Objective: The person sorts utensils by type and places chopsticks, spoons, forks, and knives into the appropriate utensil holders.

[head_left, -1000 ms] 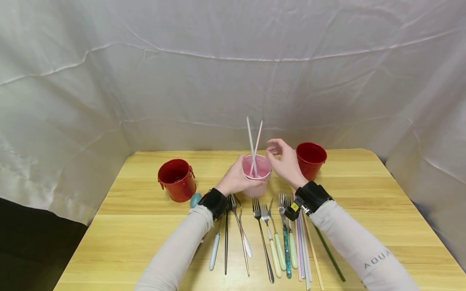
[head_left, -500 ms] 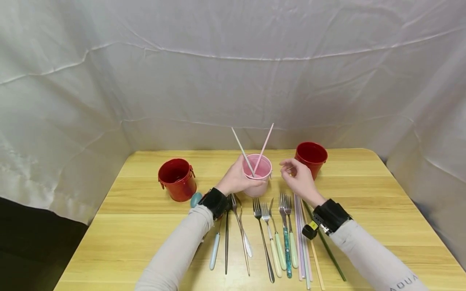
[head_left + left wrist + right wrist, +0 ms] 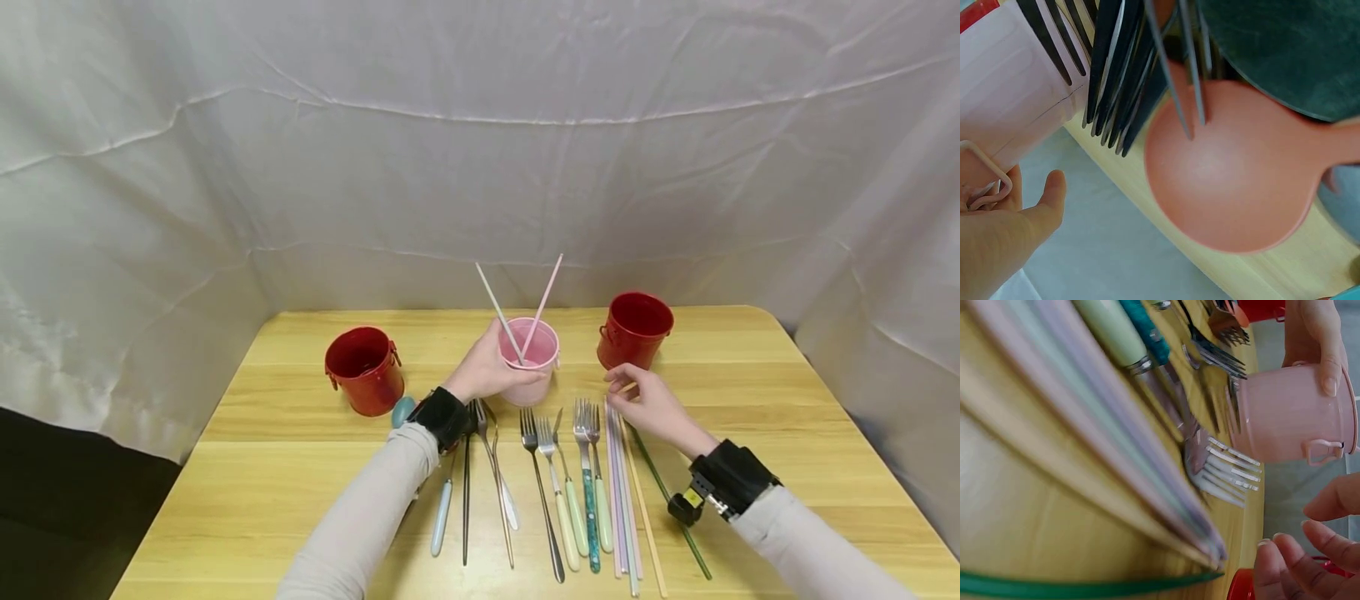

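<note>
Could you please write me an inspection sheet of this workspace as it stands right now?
Surface: wooden table, light, with rounded far corners.
Job's things: pink cup upright, two chopsticks standing crossed in it; more chopsticks lying flat in a row.
Clutter: forks in a row; two red cups, one on each side of the pink one; a green stick; a blue spoon.
Hands: left hand holds the pink cup's side; right hand pinches the far tip of a lying chopstick.
Cables: nothing seen.
Surroundings: white cloth backdrop behind and beside the table; black wrist straps on both arms.
</note>
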A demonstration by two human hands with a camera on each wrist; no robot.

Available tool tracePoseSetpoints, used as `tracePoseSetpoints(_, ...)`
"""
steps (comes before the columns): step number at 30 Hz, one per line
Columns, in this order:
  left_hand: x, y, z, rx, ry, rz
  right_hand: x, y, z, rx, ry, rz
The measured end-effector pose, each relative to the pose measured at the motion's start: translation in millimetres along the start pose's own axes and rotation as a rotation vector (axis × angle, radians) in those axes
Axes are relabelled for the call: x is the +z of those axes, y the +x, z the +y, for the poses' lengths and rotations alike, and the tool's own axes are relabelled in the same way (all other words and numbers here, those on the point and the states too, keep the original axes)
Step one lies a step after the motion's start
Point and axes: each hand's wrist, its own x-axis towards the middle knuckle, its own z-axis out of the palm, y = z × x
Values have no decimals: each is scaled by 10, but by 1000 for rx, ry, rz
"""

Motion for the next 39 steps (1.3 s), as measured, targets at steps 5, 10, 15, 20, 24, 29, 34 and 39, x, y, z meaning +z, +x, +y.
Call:
tracePoseSetpoints(5,3,1,-14,-10,7,0,-63,-132,81,17,-40,-32)
tracePoseSetpoints(10,10,6,-23,-3,12,4,-128,-282,151,35,-70,-84)
tracePoseSetpoints(15,9,2,-28,10,4,0,-160,-463,188,81,-98,-115)
tracePoseSetpoints(20,11,4,-36,8,-2,2,-166,-631,191,115,-162,-176)
tracePoseSetpoints(24,6,11,-30,0,-6,-4,-171,-727,170,145,-207,-233)
tracePoseSetpoints(29,1,15,-31,1,-11,-9,-132,-794,137,180,-243,-253)
tracePoseSetpoints(34,-3,10,-24,-4,-16,-6,-48,-790,104,200,-307,-248)
tracePoseSetpoints(39,-1,15,-25,8,-17,-16,17,-776,82,197,-365,-219)
